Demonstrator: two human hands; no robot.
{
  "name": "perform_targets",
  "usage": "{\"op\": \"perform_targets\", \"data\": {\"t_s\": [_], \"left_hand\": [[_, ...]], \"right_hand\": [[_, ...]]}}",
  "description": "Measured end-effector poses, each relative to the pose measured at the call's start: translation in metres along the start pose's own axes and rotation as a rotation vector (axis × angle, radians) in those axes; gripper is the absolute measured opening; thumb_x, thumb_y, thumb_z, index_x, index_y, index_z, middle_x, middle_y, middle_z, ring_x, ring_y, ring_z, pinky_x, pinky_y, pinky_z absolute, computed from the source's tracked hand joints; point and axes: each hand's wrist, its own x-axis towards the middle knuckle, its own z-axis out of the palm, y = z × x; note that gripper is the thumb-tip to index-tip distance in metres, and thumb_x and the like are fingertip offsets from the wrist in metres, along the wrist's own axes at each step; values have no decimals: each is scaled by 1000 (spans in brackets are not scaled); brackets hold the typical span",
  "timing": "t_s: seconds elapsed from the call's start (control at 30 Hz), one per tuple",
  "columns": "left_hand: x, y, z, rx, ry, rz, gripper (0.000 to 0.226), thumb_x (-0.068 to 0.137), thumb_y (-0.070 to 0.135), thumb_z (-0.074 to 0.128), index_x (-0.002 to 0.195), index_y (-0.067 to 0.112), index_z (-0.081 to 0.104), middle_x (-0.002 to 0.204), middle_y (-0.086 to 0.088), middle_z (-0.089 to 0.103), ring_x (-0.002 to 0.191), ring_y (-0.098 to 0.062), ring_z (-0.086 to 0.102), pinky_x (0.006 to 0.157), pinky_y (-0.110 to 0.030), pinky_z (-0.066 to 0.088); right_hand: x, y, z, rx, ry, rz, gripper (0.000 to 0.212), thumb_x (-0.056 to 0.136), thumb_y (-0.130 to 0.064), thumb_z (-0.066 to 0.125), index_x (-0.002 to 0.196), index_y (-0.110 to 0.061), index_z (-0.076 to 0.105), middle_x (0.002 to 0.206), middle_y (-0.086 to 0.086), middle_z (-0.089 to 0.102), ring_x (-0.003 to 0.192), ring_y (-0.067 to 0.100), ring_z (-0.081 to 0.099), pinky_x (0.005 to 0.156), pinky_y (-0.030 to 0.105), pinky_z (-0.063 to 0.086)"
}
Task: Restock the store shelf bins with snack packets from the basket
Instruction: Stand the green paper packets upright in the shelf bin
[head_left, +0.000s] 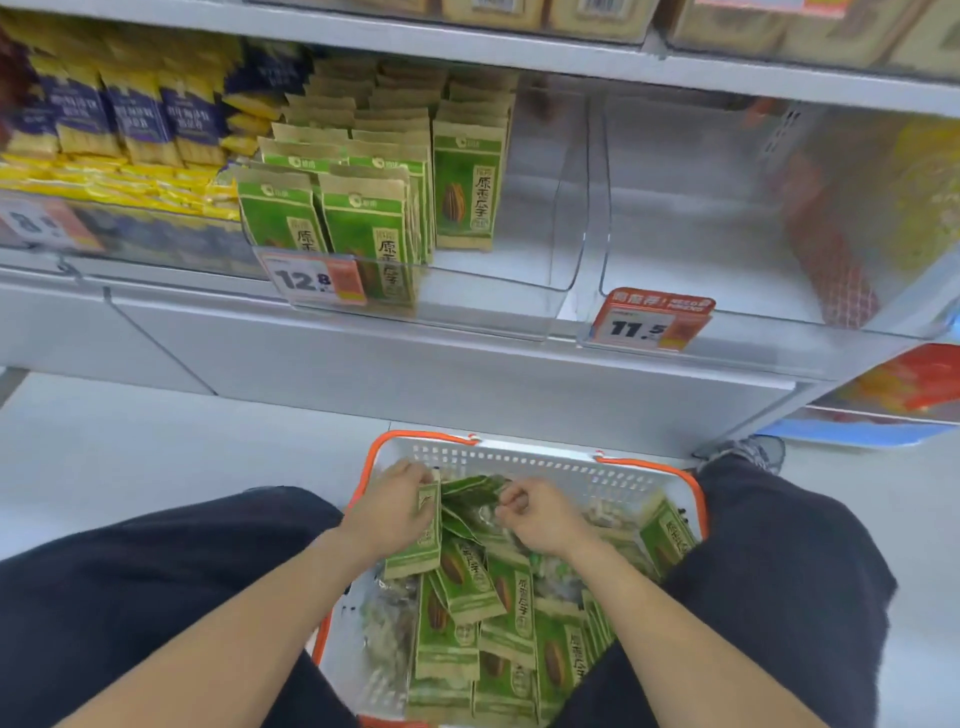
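A white basket (545, 460) with orange handles sits on the floor between my knees, holding several green seed packets (467, 587). My left hand (395, 506) grips an upright green packet (423, 530) by its edge over the basket. My right hand (535, 512) is curled and pinches the top of another green packet (475, 491) in the pile. On the shelf above, a clear bin (441, 306) tagged 12.8 holds rows of the same green packets (363, 208) on its left side; its right side is bare.
A clear bin (727, 291) tagged 11.5 stands to the right with nothing visible in it. Blue and yellow packets (114, 135) fill the bin at the left. My shoe (748, 452) rests by the shelf base at the right. Another shelf runs above.
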Motion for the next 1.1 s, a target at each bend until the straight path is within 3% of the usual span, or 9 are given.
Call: {"op": "perform_targets", "data": {"t_s": [0.1,0.27,0.37,0.43,0.53,0.77,0.9,1.0,1.1], "left_hand": [[-8,-20,32,100,-116,-139,43,97,34,52,131,8,48,124,-10,52,117,-26,48,101,-34,40],[-9,-29,46,64,-276,-250,31,99,43,48,108,13,51,103,-5,51,94,-19,51,90,-34,47],[-8,-28,48,-26,-265,-298,39,97,40,54,124,12,51,113,-5,58,99,-20,59,91,-34,50],[-8,-25,51,-100,-240,-345,47,94,35,60,133,13,46,121,-5,63,106,-21,62,92,-34,52],[-11,-19,54,-129,-136,-402,53,87,28,70,133,14,47,123,-5,64,112,-22,62,93,-32,51],[-15,-8,49,-318,64,-544,55,76,15,84,122,3,55,112,-7,64,106,-24,62,77,-21,42],[-12,-8,44,-504,136,-603,56,70,8,87,112,11,51,109,-7,66,100,-25,65,82,-34,55],[-10,-9,43,-553,201,-598,67,68,10,88,122,12,48,111,-11,67,102,-27,67,85,-40,57],[-13,4,30,-585,158,-660,70,72,8,86,131,5,49,117,-16,66,100,-26,65,83,-31,52]], "right_hand": [[2,13,19,-12,-73,56,15,97,-24,63,110,-15,64,105,-3,64,94,9,60,85,19,48],[9,36,44,-77,-77,161,28,98,-32,61,115,-11,64,113,1,66,98,15,62,99,32,49],[12,41,50,-24,-69,251,49,98,-42,57,136,-13,52,131,4,60,108,17,62,103,34,47],[15,43,52,95,-83,325,52,97,-47,57,135,-12,54,138,4,57,115,22,62,109,39,44],[23,44,56,201,-98,352,29,92,-44,66,105,-17,68,124,3,67,96,15,68,102,44,51],[32,36,52,501,-82,491,50,83,-20,79,126,-3,59,116,9,68,89,14,70,70,20,60],[35,36,48,596,-49,528,56,82,-8,78,132,0,52,110,12,70,76,16,76,66,27,62],[32,33,40,620,-164,564,28,86,-3,74,111,0,61,100,15,71,80,20,75,77,34,63],[26,31,31,566,-341,583,21,88,-6,72,107,0,64,92,12,71,80,18,73,82,33,61]]}}
